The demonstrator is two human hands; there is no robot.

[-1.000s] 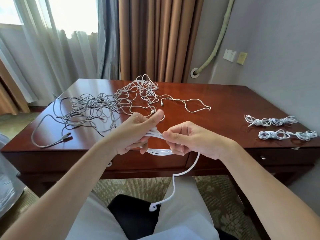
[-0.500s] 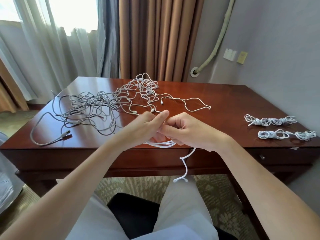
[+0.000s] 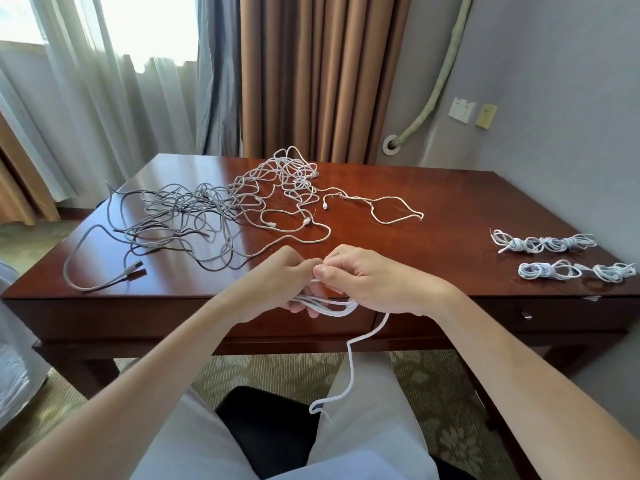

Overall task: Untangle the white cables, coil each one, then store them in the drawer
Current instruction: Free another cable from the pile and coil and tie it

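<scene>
Both hands meet at the desk's front edge around one white cable. My left hand grips its gathered loops, which show below the fingers. My right hand pinches the same cable beside the left thumb; the loose tail hangs from it down to my lap. A tangle of white cables lies on the wooden desk behind the hands, knotted into grey cables on its left. Several coiled white cables lie in two rows at the desk's right end. The drawer front under the hands is closed.
Curtains hang behind the desk, and a padded pipe runs up the grey wall at the right beside a wall socket. A grey plug end lies near the desk's front left. My legs and a dark seat are below, over patterned carpet.
The hands came together from slightly apart and stayed joined. The hanging tail rose as cable was wound in, then dropped back down toward my lap.
</scene>
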